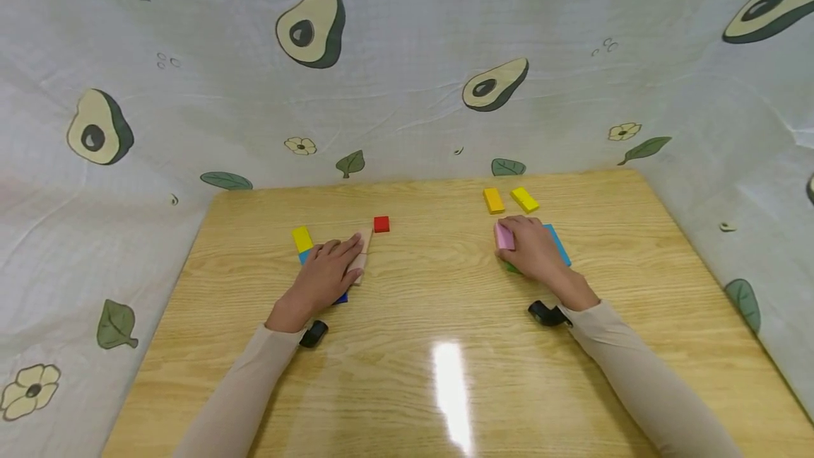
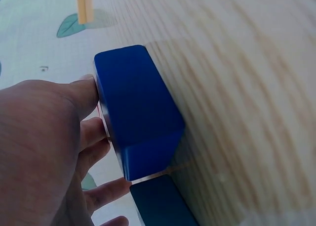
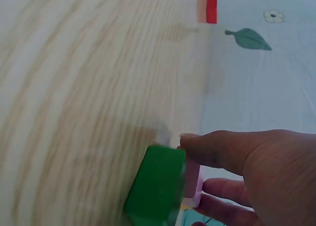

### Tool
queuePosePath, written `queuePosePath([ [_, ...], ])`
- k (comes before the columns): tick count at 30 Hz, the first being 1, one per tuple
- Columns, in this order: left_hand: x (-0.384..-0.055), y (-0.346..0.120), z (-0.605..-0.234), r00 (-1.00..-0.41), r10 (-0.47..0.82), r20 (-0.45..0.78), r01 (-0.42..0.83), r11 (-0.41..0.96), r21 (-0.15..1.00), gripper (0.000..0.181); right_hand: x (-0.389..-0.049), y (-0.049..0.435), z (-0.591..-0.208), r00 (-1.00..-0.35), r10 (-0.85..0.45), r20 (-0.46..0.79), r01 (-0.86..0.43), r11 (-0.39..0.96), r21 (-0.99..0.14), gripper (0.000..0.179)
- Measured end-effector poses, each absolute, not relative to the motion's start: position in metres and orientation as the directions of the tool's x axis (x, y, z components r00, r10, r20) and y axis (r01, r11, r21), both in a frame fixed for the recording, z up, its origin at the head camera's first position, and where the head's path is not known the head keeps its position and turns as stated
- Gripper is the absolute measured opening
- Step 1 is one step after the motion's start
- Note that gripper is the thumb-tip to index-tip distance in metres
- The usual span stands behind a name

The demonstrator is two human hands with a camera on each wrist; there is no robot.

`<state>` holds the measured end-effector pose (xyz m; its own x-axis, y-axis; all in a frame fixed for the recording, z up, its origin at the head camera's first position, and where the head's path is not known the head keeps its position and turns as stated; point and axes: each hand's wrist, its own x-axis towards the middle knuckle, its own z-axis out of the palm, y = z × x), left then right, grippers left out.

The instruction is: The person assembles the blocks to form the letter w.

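On the left of the table, my left hand [image 1: 326,271] lies over a group of blocks, its fingers spread onto two pale blocks [image 1: 359,271]. A dark blue block [image 2: 136,97] stands beside the thumb in the left wrist view, with a teal-blue block [image 2: 163,201] close behind it. Part of a yellow block [image 1: 302,239] shows past the knuckles. Over on the right, my right hand [image 1: 533,249] grips a pink block [image 1: 504,237] between thumb and fingers. Next to it is a green block [image 3: 157,186]; a light blue block [image 1: 557,244] is partly hidden behind the hand.
A small red block [image 1: 381,224] lies right of the left group. Toward the back right are an orange-yellow block [image 1: 493,201] and a yellow block [image 1: 524,199]. A patterned cloth [image 1: 407,90] rises behind the wooden table [image 1: 407,373] and along its sides.
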<state>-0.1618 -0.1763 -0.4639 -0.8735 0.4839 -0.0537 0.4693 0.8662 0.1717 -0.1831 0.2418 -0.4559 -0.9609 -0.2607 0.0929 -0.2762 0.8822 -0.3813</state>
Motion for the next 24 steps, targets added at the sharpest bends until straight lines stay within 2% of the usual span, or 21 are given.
queuePosePath([
  [24, -0.161, -0.174, -0.46, -0.872, 0.487, -0.058, 0.472, 0.865, 0.174, 0.06, -0.199, 0.129, -0.456, -0.882, -0.462, 0.092, -0.463, 0.811, -0.357, 0.061],
])
